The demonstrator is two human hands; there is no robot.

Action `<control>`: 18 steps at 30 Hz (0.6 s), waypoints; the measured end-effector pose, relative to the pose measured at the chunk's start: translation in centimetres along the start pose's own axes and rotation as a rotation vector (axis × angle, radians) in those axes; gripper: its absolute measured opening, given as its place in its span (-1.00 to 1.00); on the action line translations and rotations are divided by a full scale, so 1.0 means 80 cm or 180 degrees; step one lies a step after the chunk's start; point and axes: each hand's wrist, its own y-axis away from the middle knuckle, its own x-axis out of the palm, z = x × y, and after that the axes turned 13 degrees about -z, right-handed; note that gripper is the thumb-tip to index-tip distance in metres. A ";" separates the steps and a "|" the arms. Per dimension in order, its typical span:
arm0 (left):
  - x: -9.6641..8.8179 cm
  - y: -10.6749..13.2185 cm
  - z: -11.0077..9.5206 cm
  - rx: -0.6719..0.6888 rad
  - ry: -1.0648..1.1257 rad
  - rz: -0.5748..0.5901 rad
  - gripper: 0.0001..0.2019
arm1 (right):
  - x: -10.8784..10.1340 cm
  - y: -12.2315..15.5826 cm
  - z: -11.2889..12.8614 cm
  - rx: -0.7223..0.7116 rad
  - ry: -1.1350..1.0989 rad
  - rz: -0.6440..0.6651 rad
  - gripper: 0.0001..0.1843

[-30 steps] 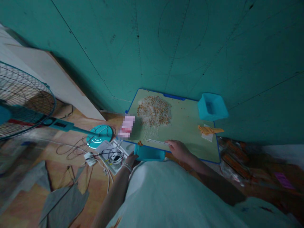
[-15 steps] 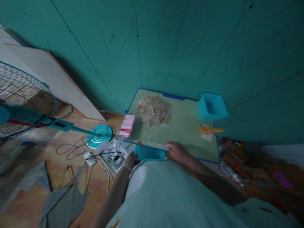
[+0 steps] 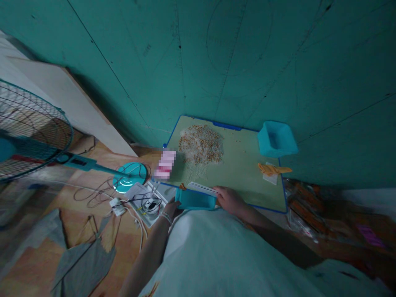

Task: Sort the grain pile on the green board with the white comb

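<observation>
- Nearer the board's (image 3: 244,165) near edge now, white strip (image 3: 202,188), pinched in right hand (image 3: 229,200), touches teal tray (image 3: 194,201).
- At that edge, left hand (image 3: 171,206) clasps the tray; grain pile (image 3: 201,145) sits mid-board.

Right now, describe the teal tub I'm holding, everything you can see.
The teal rectangular plastic tub is shallow, opaque, its inside hidden. It is held level at the near edge of the pale green board, the left hand on its left end. The white slotted strip in the right hand shows just beyond its far rim.
</observation>
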 end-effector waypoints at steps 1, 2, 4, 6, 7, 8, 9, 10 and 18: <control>0.000 0.000 0.000 -0.0021 -0.0018 -0.0028 -0.65 | 0.001 -0.002 0.002 0.0040 -0.0003 -0.0006 -0.61; 0.000 0.000 0.000 -0.0036 -0.0029 -0.0038 -0.65 | 0.002 -0.004 0.005 0.0063 -0.0007 -0.0003 -0.61; 0.000 -0.001 0.001 -0.0039 -0.0036 -0.0022 -0.65 | 0.007 -0.010 0.012 0.0039 -0.0040 0.0037 -0.62; 0.000 0.000 0.001 -0.0009 -0.0026 -0.0001 -0.65 | 0.014 -0.018 0.018 -0.0010 -0.0081 0.0087 -0.64; 0.000 0.000 0.001 0.0002 -0.0016 0.0011 -0.64 | 0.019 -0.022 0.020 -0.0016 -0.0100 0.0088 -0.66; 0.000 0.001 0.001 0.0008 -0.0005 0.0022 -0.63 | 0.023 -0.026 0.022 -0.0002 -0.0117 0.0061 -0.67; -0.001 0.001 0.000 0.0009 0.0001 0.0030 -0.63 | 0.027 -0.030 0.022 0.0035 -0.0130 0.0011 -0.68; -0.001 0.002 0.000 0.0024 0.0000 0.0029 -0.62 | 0.030 -0.034 0.022 0.0087 -0.0142 -0.0056 -0.69; -0.007 0.000 -0.001 0.0024 0.0020 -0.0015 -0.49 | 0.019 -0.050 -0.010 0.0638 -0.0265 -0.0502 -0.74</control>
